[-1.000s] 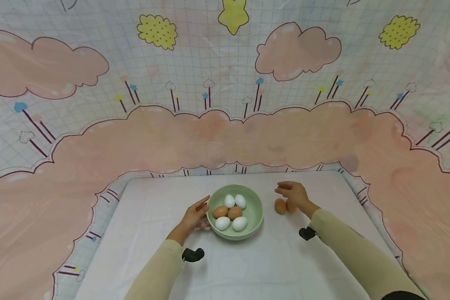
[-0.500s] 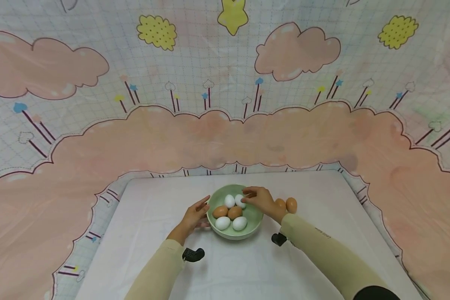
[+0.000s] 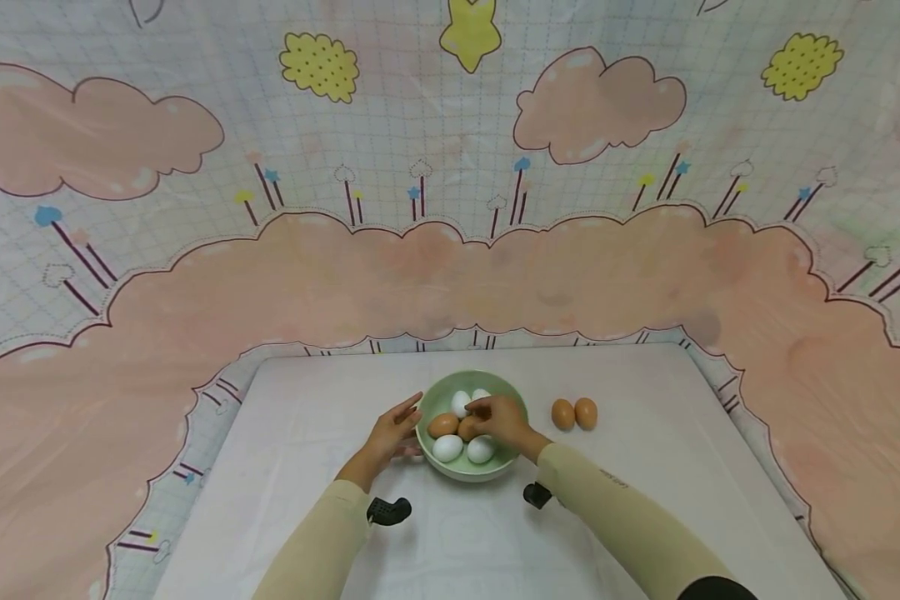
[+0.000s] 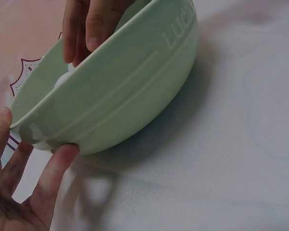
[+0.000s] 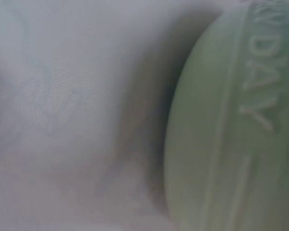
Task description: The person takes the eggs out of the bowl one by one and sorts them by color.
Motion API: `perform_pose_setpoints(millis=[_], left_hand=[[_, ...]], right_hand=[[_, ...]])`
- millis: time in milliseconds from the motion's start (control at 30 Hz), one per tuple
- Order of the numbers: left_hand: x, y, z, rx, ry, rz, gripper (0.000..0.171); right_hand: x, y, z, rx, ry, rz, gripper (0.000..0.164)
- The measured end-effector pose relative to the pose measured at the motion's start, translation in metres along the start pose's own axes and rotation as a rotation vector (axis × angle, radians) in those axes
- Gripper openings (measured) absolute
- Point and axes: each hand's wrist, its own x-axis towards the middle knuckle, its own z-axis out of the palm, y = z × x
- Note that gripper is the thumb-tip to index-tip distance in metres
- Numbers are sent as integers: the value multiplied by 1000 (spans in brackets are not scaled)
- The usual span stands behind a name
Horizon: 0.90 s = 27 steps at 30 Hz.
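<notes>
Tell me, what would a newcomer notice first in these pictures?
Probably the pale green bowl near the middle of the white table, holding white eggs and brown eggs, with the left hand touching its side and the right hand inside it. Next might come the two loose brown eggs side by side on the table, right of the bowl, and the patterned backdrop behind, with its yellow star at the top.

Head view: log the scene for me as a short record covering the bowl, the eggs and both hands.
container: green bowl, resting on the white table
in bowl: four white eggs and two brown eggs visible, some partly hidden
outside bowl: two loose brown eggs, side by side, right of the bowl
left side: left hand touching the bowl's outside
right side: right hand reaching into the bowl; grip unclear
</notes>
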Motion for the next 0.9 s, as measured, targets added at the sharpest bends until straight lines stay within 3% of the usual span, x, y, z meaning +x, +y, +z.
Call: perform_pose_setpoints(millis=[233, 633, 900], left_hand=[[-2, 3, 2, 9, 5, 7, 49], [1, 0, 0, 5, -10, 0, 50], [2, -1, -1, 6, -8, -12, 51]], right_hand=[[2, 7, 6, -66, -26, -44, 29], [0, 3, 7, -49, -95, -9, 33], [2, 9, 8, -56, -91, -15, 33]])
